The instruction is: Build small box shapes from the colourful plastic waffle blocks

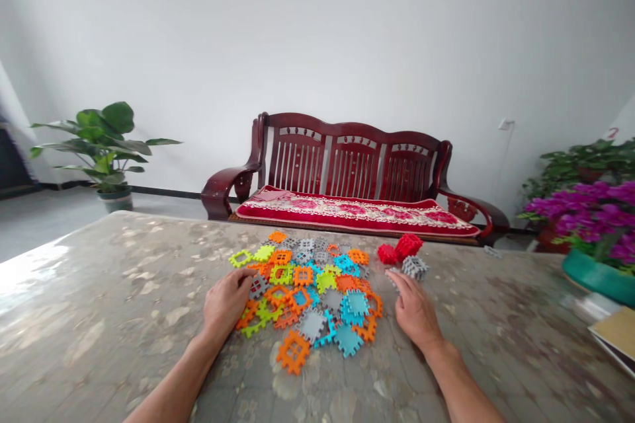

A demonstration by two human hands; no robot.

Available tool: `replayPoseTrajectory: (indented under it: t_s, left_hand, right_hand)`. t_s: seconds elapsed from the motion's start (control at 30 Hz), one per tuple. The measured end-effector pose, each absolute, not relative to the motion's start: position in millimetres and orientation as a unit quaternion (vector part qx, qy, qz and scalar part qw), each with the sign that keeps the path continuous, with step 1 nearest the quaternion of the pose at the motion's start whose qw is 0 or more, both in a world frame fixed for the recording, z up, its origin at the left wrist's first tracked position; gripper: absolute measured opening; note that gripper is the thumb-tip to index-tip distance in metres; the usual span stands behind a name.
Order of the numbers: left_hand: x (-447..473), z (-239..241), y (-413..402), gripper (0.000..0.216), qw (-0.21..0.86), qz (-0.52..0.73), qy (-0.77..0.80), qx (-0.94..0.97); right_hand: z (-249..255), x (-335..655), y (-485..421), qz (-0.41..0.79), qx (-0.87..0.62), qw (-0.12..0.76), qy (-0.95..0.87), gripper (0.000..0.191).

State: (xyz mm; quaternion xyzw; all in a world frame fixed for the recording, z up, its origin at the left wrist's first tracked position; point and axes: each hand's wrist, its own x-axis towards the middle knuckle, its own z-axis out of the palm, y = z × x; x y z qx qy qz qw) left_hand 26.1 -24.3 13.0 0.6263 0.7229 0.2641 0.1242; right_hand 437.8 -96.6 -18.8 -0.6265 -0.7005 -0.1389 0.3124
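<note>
Between my hands spreads a loose pile of flat plastic interlocking tiles with notched edges, in orange, blue, lime green and grey. My left hand (225, 301) rests at the pile's left side, fingers reaching forward beside a grey window tile (258, 286); nothing shows in its grasp. To the right of the pile, my right hand (415, 309) lies low over the table with fingers stretched out, just short of red block shapes (408, 246) and a grey block shape (415, 268). Nearest me in the pile is an orange window tile (293, 352). A plain blue tile (348, 340) lies to its right.
The pile lies on a patterned, glossy table cover (124, 317). Purple flowers in a teal pot (600, 276) and a book-like item (618, 337) stand at the right. Beyond the table are a dark red wooden bench (354, 165) and a potted plant (115, 198).
</note>
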Motion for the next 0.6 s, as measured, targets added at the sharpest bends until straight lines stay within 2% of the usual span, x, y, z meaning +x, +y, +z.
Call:
replayPoseTrajectory:
  t_s: [0.3,0.6]
  left_hand:
    - [24,8,-22,0.035,0.12,0.275,0.721,0.625]
    - [24,9,-22,0.032,0.112,0.274,0.72,0.627]
  right_hand:
    - [-24,446,-99,-0.065,-0.697,0.398,-0.593,0.058]
    - [-21,440,-102,-0.092,-0.73,0.297,-0.608,0.044]
